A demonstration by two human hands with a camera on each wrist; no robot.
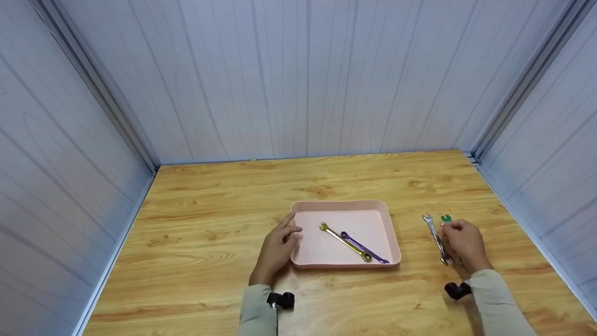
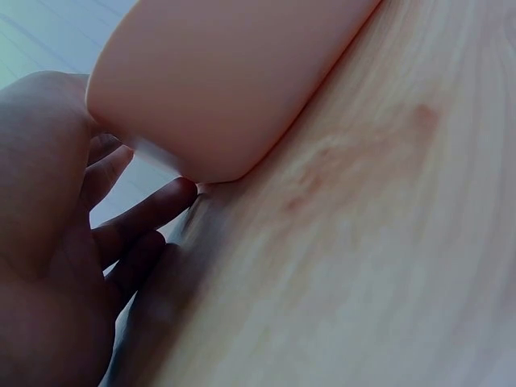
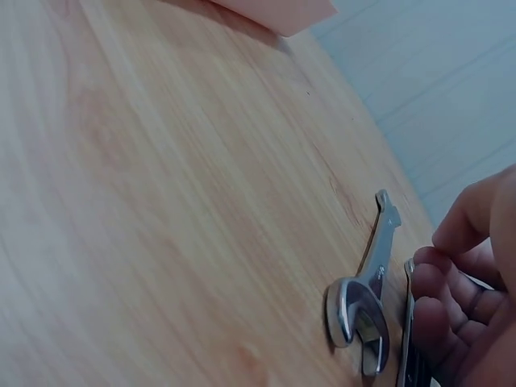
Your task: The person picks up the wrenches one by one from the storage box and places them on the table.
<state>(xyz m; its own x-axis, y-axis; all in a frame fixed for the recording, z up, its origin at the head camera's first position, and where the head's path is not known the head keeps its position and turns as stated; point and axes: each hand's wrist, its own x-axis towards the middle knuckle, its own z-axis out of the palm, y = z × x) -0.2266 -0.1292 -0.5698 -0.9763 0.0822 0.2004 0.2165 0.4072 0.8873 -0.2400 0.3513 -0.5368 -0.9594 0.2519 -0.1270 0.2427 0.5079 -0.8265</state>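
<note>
A pink tray (image 1: 345, 267) sits on the table with a gold wrench (image 1: 343, 240) and a purple wrench (image 1: 366, 247) lying crossed inside. My left hand (image 1: 276, 247) holds the tray's left wall, its digits over and against the rim. To the tray's right, my right hand (image 1: 466, 240) hovers low over several wrenches with thumb and forefinger brought together. A silver wrench (image 1: 433, 233) lies just left of it, and the open end of a green wrench (image 1: 446, 218) pokes out beyond its fingertips. Whether those fingers pinch a wrench I cannot tell.
The wood-grain table (image 1: 210, 224) is enclosed by pale panelled walls (image 1: 280, 84) at the back and both sides. Black wrist cameras are strapped at both sleeves. Wood surface lies between the tray and the loose wrenches.
</note>
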